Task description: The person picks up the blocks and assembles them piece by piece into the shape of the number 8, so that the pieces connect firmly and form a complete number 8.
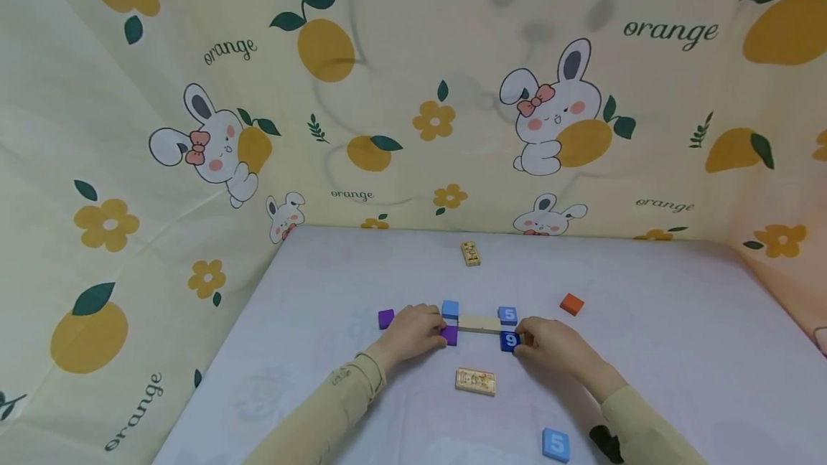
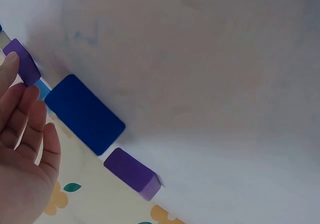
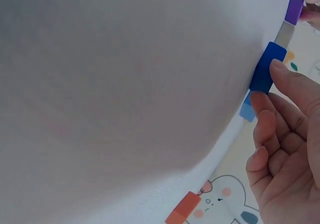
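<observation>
My left hand [image 1: 413, 331] pinches a small purple tile [image 1: 449, 336] between thumb and fingertips. The thumb also lies along that purple tile [image 2: 24, 64] in the left wrist view. Opposite, my right hand [image 1: 558, 350] holds a dark blue tile marked 9 [image 1: 510, 341] by its right side; its thumb and index finger grip the dark blue tile [image 3: 268, 67] in the right wrist view. A pale wooden strip [image 1: 479, 323] spans between the two held tiles. Behind them are a light blue tile [image 1: 450, 309] on the left and a light blue 5 tile [image 1: 507, 315] on the right.
Another purple tile [image 1: 385, 318] and a dark blue tile [image 2: 85, 114] lie beyond my left hand. Wooden dominoes lie at the back [image 1: 470, 253] and in front [image 1: 475, 381]. An orange tile [image 1: 571, 304] and another blue 5 tile [image 1: 555, 445] lie to the right.
</observation>
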`<move>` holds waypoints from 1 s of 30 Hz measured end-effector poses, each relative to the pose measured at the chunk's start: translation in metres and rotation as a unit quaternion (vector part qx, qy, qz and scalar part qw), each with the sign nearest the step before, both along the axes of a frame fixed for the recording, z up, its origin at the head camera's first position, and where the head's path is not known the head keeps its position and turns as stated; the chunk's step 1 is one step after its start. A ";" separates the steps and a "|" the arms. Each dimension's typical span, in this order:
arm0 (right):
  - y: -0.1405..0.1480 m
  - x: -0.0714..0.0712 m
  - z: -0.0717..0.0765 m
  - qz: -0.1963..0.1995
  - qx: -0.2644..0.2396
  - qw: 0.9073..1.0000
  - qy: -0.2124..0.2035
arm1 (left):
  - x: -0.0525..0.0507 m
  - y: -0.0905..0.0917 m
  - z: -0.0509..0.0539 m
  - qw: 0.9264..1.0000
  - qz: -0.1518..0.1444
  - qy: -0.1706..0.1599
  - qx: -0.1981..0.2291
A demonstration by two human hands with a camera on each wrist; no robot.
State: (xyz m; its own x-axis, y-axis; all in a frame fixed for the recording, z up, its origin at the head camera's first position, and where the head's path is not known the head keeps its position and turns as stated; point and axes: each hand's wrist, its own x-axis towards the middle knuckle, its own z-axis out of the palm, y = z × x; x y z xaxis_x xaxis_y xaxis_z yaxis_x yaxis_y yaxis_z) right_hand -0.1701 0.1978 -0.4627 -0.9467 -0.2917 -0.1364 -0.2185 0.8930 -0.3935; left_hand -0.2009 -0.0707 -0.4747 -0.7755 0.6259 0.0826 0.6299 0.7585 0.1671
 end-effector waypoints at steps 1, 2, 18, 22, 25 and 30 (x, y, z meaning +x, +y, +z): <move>0.000 0.000 0.000 -0.002 0.001 1.000 -0.001 | 0.000 0.000 0.000 1.000 0.000 0.000 -0.001; 0.000 0.000 -0.001 -0.002 0.002 1.000 -0.001 | 0.000 0.000 0.000 1.000 0.000 0.000 -0.002; -0.002 -0.001 -0.005 -0.007 0.017 1.000 0.009 | 0.001 0.000 -0.002 1.000 -0.003 0.016 0.011; -0.002 -0.001 -0.005 -0.006 0.013 1.000 0.010 | 0.001 0.000 -0.003 1.000 -0.002 0.016 0.008; -0.001 0.000 -0.005 -0.006 0.010 1.000 0.010 | 0.001 0.000 -0.003 1.000 0.000 0.015 0.006; -0.001 0.000 -0.004 -0.007 0.009 1.000 0.011 | 0.002 0.000 -0.004 1.000 0.003 0.014 0.006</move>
